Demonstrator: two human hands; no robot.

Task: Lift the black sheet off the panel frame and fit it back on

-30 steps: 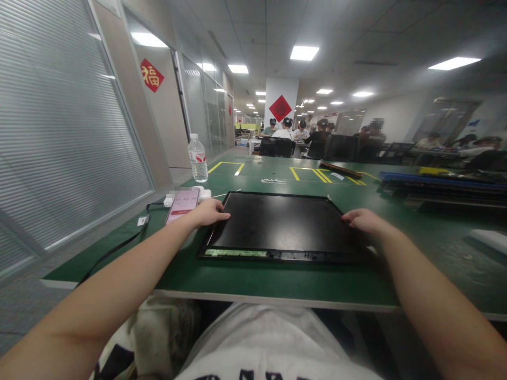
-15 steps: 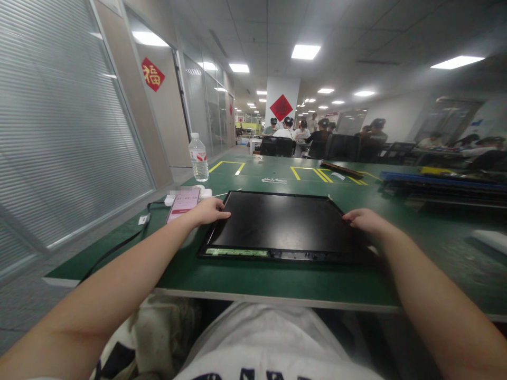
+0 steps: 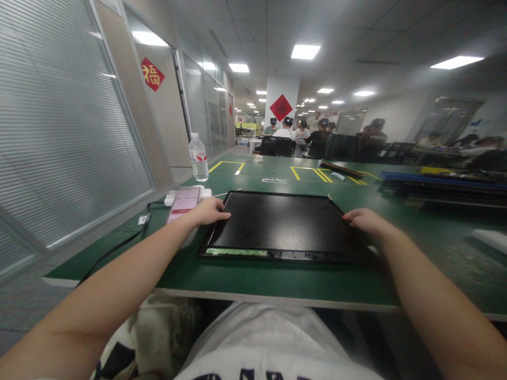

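A flat black screen panel (image 3: 281, 221) lies face up on the green table (image 3: 269, 282), its surface dark with a soft sheen, a green strip (image 3: 236, 253) along the left part of its near edge. The left grip (image 3: 209, 212) holds its left edge, thumb on top; the right grip (image 3: 364, 219) holds the right edge. Around it are a phone (image 3: 184, 203), a water bottle (image 3: 198, 158) and yellow tape (image 3: 295, 173). Beyond, people (image 3: 319, 134) sit in a long room under ceiling lights (image 3: 306, 51).

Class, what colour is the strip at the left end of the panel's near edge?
The strip on the panel is green, seen in the head view.
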